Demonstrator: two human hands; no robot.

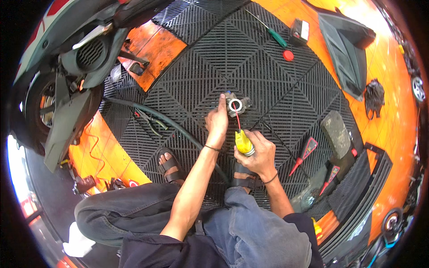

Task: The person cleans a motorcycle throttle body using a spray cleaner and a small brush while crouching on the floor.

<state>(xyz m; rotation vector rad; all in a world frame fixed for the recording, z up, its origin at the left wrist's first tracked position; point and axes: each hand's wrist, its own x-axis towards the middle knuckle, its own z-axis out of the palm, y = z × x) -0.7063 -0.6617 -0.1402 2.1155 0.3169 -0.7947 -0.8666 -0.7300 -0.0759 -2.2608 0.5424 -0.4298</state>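
My left hand [217,121] holds a small grey metal part with a round bore [244,104], its thumb lying along the near side. A pale ring surrounds the opening, which faces up. My right hand [259,152] is wrapped around a spray can with a yellow nozzle head [244,143]. From that head a thin red straw [237,117] reaches to the bore of the metal part; whether its tip is inside cannot be told. The can's body is mostly hidden by my fingers and palm.
Black slatted mats [201,73] cover the floor. A scooter [90,57] stands at left, near pliers [150,122] and a dark hose [167,120]. At right lie a green-handled screwdriver [276,37], a red cap [288,55], red pointed tubes [305,152], a stone block [335,134] and a dark panel [348,53].
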